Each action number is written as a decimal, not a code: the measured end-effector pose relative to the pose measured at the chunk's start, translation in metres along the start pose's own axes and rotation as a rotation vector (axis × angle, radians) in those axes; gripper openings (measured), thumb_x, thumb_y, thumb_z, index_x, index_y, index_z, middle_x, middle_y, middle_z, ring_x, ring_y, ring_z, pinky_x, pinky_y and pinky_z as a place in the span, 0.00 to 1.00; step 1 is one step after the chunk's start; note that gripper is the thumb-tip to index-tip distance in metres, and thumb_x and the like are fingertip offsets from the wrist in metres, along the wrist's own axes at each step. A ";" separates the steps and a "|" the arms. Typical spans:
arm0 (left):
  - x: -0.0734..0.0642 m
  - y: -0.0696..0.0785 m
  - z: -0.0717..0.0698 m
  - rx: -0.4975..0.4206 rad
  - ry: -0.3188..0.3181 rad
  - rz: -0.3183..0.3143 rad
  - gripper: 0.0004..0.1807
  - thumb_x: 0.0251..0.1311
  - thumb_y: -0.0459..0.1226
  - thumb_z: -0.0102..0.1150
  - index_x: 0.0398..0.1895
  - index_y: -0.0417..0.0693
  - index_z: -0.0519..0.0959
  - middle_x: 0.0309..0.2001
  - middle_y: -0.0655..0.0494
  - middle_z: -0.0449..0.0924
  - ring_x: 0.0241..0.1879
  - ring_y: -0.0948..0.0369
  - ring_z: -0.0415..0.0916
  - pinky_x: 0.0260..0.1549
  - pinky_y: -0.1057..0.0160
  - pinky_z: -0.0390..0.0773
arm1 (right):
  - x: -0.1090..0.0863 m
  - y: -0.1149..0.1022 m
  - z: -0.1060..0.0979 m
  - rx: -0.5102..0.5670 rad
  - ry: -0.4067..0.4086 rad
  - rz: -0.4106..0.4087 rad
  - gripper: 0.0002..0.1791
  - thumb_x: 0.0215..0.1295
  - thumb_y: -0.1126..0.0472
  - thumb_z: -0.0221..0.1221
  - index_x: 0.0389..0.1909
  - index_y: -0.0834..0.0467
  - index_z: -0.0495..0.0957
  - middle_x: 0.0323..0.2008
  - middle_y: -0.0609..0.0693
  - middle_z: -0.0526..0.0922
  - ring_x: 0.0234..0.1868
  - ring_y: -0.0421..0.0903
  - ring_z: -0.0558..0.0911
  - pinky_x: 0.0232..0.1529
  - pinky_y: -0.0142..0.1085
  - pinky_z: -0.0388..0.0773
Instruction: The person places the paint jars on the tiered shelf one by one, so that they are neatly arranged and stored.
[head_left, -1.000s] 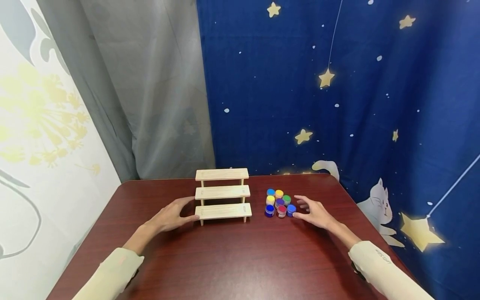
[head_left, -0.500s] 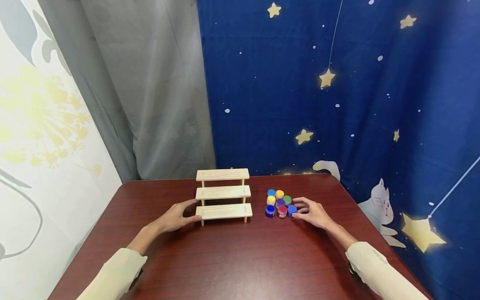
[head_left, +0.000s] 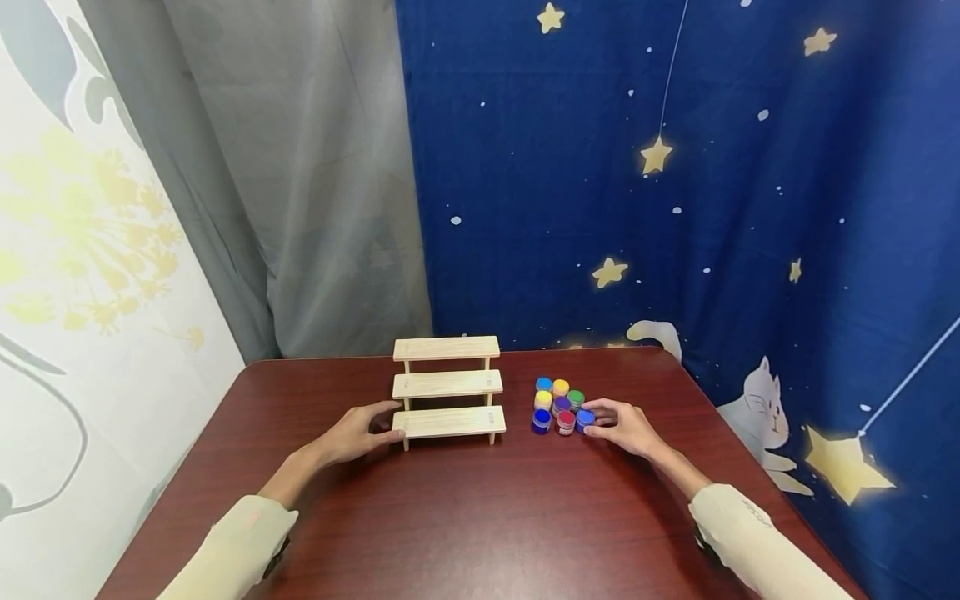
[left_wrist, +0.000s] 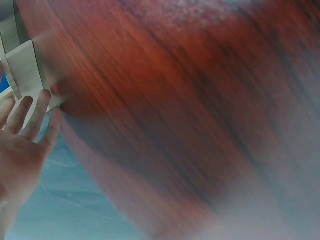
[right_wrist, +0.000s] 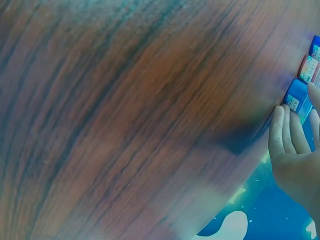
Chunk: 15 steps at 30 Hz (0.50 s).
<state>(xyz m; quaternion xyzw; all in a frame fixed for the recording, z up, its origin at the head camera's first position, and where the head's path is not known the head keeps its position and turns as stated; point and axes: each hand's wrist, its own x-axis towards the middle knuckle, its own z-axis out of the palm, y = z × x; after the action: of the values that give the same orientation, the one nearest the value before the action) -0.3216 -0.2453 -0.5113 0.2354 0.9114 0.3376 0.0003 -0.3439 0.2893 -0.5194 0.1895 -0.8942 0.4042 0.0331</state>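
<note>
A three-tier wooden display stand [head_left: 448, 422] stands on the dark red table [head_left: 465, 517]. My left hand [head_left: 356, 433] holds the left end of its lowest tier, thumb at the front corner and fingers behind. In the left wrist view, the fingers [left_wrist: 37, 115] reach out against the pale wood. To the right, several small paint pots with coloured lids sit in a cluster. My right hand [head_left: 626, 429] pinches the blue paint pot [head_left: 585, 421] at the front right corner, thumb in front and fingers behind. The right wrist view shows fingertips right at this pot's side.
Against the blue pot sit a red-lidded pot [head_left: 566, 422] and a purple one [head_left: 562, 405]; green [head_left: 576, 399] and yellow [head_left: 543, 401] lids lie close by. Grey [head_left: 337, 250] and star-patterned blue [head_left: 525, 208] curtains hang behind the table.
My right fingers have drawn in around the blue pot, which still stands in the cluster. My left hand has slid slightly right onto the stand's end. The view has shifted a little.
</note>
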 end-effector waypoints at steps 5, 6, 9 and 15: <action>0.000 -0.003 0.001 0.001 0.003 0.014 0.34 0.67 0.49 0.69 0.69 0.40 0.75 0.49 0.50 0.86 0.46 0.57 0.83 0.47 0.52 0.81 | 0.000 -0.001 0.001 0.000 0.005 0.020 0.22 0.62 0.63 0.74 0.57 0.61 0.83 0.48 0.60 0.88 0.48 0.56 0.88 0.53 0.51 0.83; 0.000 -0.003 0.001 0.002 0.002 0.017 0.33 0.67 0.49 0.69 0.69 0.40 0.75 0.49 0.51 0.86 0.46 0.58 0.83 0.46 0.52 0.81 | 0.000 -0.001 0.001 0.003 0.005 0.023 0.22 0.62 0.63 0.74 0.57 0.61 0.83 0.48 0.60 0.88 0.48 0.56 0.88 0.52 0.51 0.83; 0.000 -0.003 0.001 0.000 0.003 0.020 0.32 0.67 0.50 0.69 0.67 0.42 0.77 0.49 0.52 0.86 0.46 0.59 0.83 0.46 0.53 0.81 | 0.000 -0.002 0.001 0.014 0.007 0.034 0.22 0.62 0.63 0.74 0.56 0.61 0.84 0.48 0.60 0.88 0.49 0.56 0.88 0.52 0.50 0.83; 0.001 -0.003 0.001 -0.004 0.006 0.023 0.30 0.66 0.51 0.70 0.65 0.45 0.79 0.48 0.56 0.86 0.45 0.61 0.82 0.46 0.54 0.81 | -0.001 -0.003 0.001 0.043 0.008 0.060 0.22 0.62 0.62 0.74 0.57 0.60 0.83 0.47 0.61 0.89 0.51 0.56 0.88 0.50 0.45 0.85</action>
<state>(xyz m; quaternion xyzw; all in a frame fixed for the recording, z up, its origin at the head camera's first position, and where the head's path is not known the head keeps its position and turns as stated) -0.3231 -0.2461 -0.5136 0.2450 0.9079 0.3402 -0.0061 -0.3422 0.2874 -0.5183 0.1615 -0.8904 0.4251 0.0203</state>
